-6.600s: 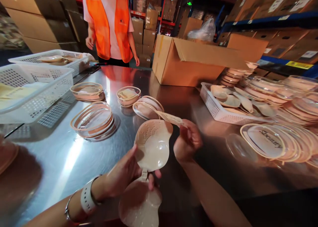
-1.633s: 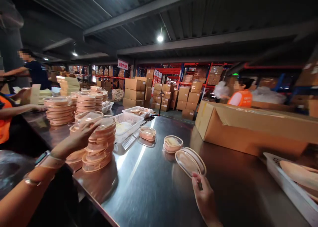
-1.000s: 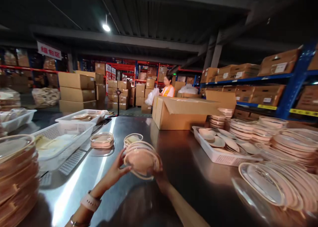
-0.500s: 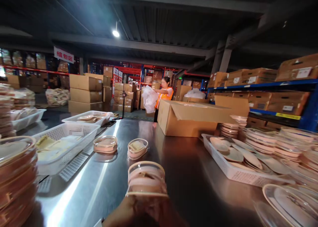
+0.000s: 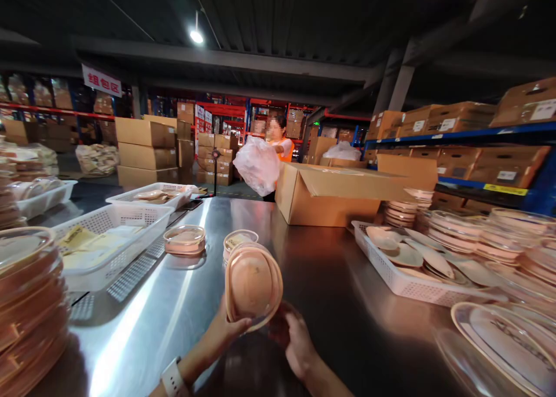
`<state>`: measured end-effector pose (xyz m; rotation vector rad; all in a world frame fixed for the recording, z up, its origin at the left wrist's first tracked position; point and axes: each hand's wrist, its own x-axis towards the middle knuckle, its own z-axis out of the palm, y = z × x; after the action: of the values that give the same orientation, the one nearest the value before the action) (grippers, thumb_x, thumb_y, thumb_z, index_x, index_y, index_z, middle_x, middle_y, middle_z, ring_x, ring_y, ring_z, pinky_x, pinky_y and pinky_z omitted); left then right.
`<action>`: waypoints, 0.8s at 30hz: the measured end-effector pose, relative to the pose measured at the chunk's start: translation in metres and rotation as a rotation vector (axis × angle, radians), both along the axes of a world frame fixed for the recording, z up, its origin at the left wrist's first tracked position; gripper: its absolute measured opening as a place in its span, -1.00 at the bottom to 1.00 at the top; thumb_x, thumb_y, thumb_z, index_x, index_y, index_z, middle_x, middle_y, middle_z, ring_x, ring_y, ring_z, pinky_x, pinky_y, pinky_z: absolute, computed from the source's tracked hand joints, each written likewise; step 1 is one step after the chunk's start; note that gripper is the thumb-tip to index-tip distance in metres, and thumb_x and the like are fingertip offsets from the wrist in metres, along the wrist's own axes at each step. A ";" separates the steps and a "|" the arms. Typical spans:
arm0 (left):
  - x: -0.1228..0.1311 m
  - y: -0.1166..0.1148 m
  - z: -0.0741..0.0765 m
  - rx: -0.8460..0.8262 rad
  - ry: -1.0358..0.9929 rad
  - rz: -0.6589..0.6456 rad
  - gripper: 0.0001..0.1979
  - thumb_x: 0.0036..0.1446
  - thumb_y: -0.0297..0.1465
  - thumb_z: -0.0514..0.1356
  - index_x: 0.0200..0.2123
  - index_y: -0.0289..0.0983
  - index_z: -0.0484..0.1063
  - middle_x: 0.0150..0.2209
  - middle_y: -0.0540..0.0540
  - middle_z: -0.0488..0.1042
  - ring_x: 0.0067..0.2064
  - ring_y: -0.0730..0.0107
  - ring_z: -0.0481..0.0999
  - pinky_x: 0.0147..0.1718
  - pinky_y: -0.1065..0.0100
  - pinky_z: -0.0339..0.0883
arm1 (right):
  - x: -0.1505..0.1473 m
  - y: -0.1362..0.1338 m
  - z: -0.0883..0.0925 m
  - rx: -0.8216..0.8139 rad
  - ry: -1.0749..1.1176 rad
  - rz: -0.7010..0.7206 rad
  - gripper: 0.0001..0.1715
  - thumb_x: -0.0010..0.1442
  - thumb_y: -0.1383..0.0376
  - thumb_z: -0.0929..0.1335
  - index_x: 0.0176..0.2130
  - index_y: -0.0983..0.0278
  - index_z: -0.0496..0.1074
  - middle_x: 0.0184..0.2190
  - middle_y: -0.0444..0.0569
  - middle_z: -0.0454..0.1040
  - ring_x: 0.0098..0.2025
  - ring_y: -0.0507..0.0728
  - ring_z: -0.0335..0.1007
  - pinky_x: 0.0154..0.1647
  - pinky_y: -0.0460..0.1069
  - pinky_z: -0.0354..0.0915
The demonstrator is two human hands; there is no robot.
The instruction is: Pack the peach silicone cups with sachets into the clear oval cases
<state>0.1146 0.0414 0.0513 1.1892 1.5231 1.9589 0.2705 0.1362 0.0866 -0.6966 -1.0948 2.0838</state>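
Note:
My left hand (image 5: 226, 327), with a white watch band at the wrist, grips a round clear-cased pack (image 5: 252, 284) from its lower left. The pack is tilted up, its flat pinkish-beige face toward me. At its lower right edge is my right hand (image 5: 293, 333), fingers curled against or just behind the rim; its fingertips are partly hidden. Just beyond, partly covered by the held pack, a similar round pack (image 5: 237, 239) lies on the metal table (image 5: 321, 281). Another round pack (image 5: 185, 240) lies to its left.
White baskets (image 5: 108, 240) stand on the left beside a tall stack of round packs (image 5: 30, 304). An open cardboard box (image 5: 325, 203) is at the back. On the right are a basket of flat pieces (image 5: 408, 281) and more stacks. A person in orange (image 5: 286, 148) handles clear plastic.
The held pack has risen and tipped toward me, and both hands have come into clearer view. The person behind has moved slightly left with the plastic. My view has tilted down a little.

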 end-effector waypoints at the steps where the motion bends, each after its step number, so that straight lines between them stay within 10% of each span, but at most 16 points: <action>1: -0.001 -0.004 0.003 -0.017 0.038 0.078 -0.08 -0.15 0.10 0.38 0.20 -0.26 0.29 0.10 -0.34 0.53 0.10 -0.19 0.55 0.05 -0.13 0.47 | 0.000 0.005 0.002 0.005 0.014 -0.074 -0.30 -0.42 -0.15 0.65 -0.38 0.23 0.56 -0.47 -0.10 0.58 -0.41 0.12 0.46 -0.45 -0.04 0.33; 6: -0.014 -0.018 0.015 -0.100 0.393 0.391 -0.40 -0.05 -0.08 0.34 0.01 -0.28 0.43 -0.07 -0.26 0.56 -0.02 -0.08 0.56 0.02 -0.11 0.45 | 0.001 0.025 -0.005 0.136 0.030 -0.269 -0.20 -0.30 -0.26 0.57 -0.19 0.17 0.57 -0.18 -0.05 0.62 -0.09 0.24 0.47 -0.18 0.07 0.41; 11: -0.026 -0.023 0.017 -0.115 0.352 0.358 -0.35 -0.08 -0.04 0.38 0.03 -0.25 0.43 -0.02 -0.26 0.55 0.05 -0.10 0.53 0.11 -0.11 0.38 | 0.002 0.038 -0.009 0.239 0.054 -0.274 -0.27 -0.15 -0.27 0.52 -0.15 0.15 0.56 -0.06 0.00 0.58 0.05 0.27 0.41 -0.05 0.08 0.38; 17: -0.025 -0.024 0.019 -0.108 0.067 0.206 -0.21 -0.03 0.12 0.30 0.17 -0.23 0.41 0.19 -0.27 0.48 0.24 -0.14 0.42 0.23 -0.09 0.29 | 0.007 0.046 0.009 0.429 -0.001 -0.045 -0.65 -0.14 0.07 0.55 -0.38 0.23 0.59 -0.42 -0.04 0.59 -0.31 0.22 0.45 -0.23 0.05 0.36; 24: -0.019 -0.024 0.020 -0.057 0.226 0.251 -0.31 0.18 0.18 0.07 0.10 -0.23 0.51 0.14 -0.27 0.52 0.20 -0.09 0.46 0.24 -0.10 0.28 | 0.006 0.035 0.007 0.439 0.041 0.091 -0.52 -0.14 -0.06 0.52 -0.28 0.16 0.60 -0.37 -0.04 0.59 -0.20 0.29 0.48 -0.11 0.13 0.39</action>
<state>0.0952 0.0177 0.0718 1.2847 1.9121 1.9712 0.2762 0.1715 0.0941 -0.3926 -1.5180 1.8268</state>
